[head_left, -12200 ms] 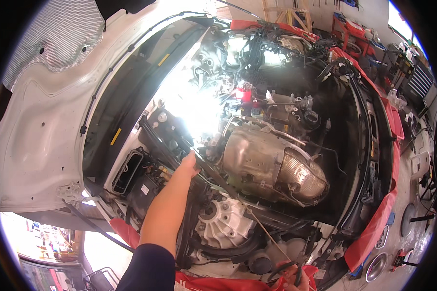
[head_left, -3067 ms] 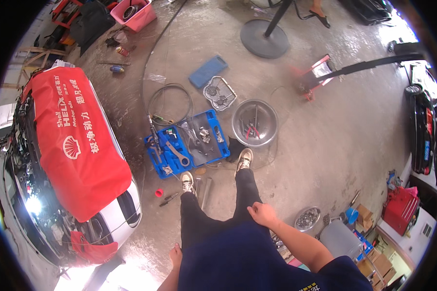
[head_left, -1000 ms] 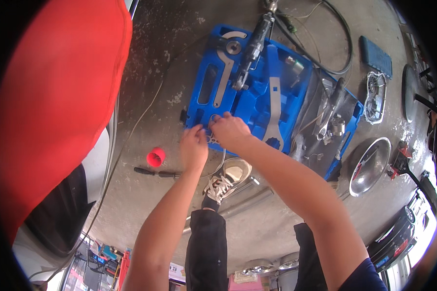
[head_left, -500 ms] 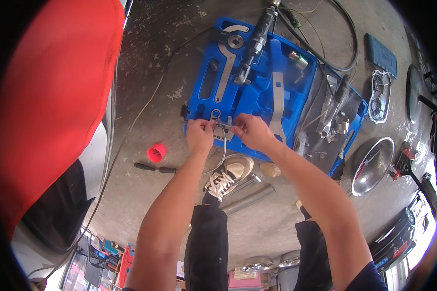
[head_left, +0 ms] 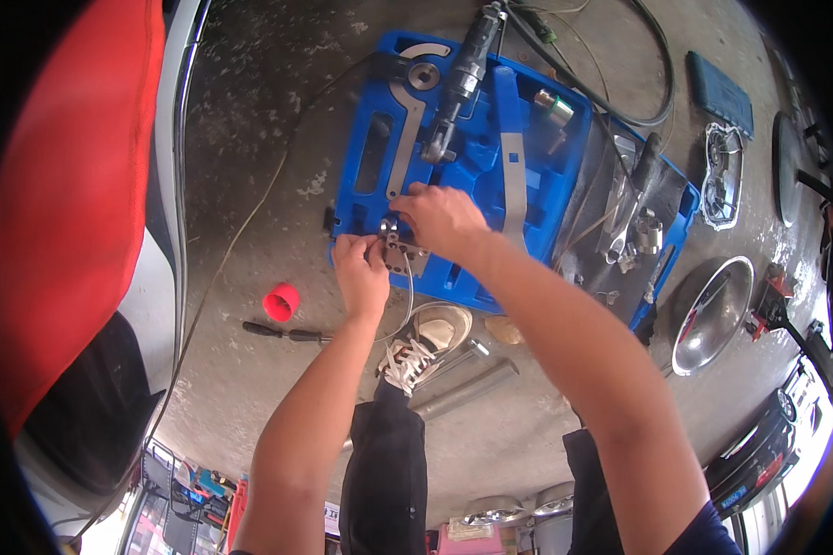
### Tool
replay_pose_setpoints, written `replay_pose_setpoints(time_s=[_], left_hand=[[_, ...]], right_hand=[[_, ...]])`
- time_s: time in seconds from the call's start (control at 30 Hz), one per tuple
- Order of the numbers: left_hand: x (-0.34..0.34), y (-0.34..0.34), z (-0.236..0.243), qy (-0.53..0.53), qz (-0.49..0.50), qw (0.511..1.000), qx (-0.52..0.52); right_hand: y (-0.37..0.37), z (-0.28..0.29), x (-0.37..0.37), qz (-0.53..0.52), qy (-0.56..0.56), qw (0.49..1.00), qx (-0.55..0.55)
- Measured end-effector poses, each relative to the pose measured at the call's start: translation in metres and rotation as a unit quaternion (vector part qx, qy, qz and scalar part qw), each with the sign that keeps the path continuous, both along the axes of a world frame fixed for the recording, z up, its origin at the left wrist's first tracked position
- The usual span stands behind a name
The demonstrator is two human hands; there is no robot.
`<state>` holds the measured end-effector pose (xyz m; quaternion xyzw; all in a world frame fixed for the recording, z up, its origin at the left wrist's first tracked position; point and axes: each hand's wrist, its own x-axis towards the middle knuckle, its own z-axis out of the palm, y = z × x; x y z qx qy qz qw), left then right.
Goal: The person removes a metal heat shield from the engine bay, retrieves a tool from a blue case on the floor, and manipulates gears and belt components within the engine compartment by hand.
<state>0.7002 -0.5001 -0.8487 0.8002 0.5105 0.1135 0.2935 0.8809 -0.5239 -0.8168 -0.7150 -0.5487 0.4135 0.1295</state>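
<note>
My left hand (head_left: 361, 274) is closed, its thumb and fingertips pinching the edge of a small metal plate (head_left: 404, 261) with holes. A thin pale hose (head_left: 411, 301) curves down from the plate toward my shoe. Just above, a shiny metal ring-shaped piece (head_left: 388, 225) lies between my hands. My right hand (head_left: 442, 220) is over the blue tool case (head_left: 477, 205), its fingers bent together near the lower end of a long hooked flat wrench (head_left: 405, 139). Anything in those fingertips is too small to make out.
An air ratchet (head_left: 463, 83) and a flat steel bar (head_left: 513, 171) lie on the case. A red cap (head_left: 281, 302), a screwdriver (head_left: 285, 331) and a metal tube (head_left: 467, 388) are on the floor. At right are a steel bowl (head_left: 711, 314) and a gasket-like cover (head_left: 723, 176).
My right hand has left the metal plate and moved up and left, toward the hooked wrench's lower end. My left hand keeps its pinch on the plate. The view has shifted slightly.
</note>
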Motion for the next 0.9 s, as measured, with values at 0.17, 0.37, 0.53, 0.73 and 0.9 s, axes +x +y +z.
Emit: replay_pose_setpoints(time_s=[0.17,0.37,0.53,0.73,0.9], left_hand=[[0.002,0.013,0.014,-0.055,0.011,0.998,0.013],[0.006,0.034,0.052,0.007,-0.162,0.985,0.063],[-0.024,0.040,0.041,0.077,-0.210,0.974,-0.049],[-0.027,0.034,0.041,0.076,-0.253,0.963,-0.056],[-0.027,0.033,0.032,0.054,-0.278,0.955,-0.082]], right_hand=[[0.015,0.005,-0.003,0.025,0.090,0.995,-0.023],[-0.008,0.016,-0.015,-0.188,0.237,0.953,0.010],[-0.038,0.026,-0.027,-0.416,0.200,0.887,0.024],[-0.137,0.045,-0.039,-0.392,0.193,0.899,-0.034],[-0.218,0.076,-0.051,-0.374,0.201,0.897,-0.122]])
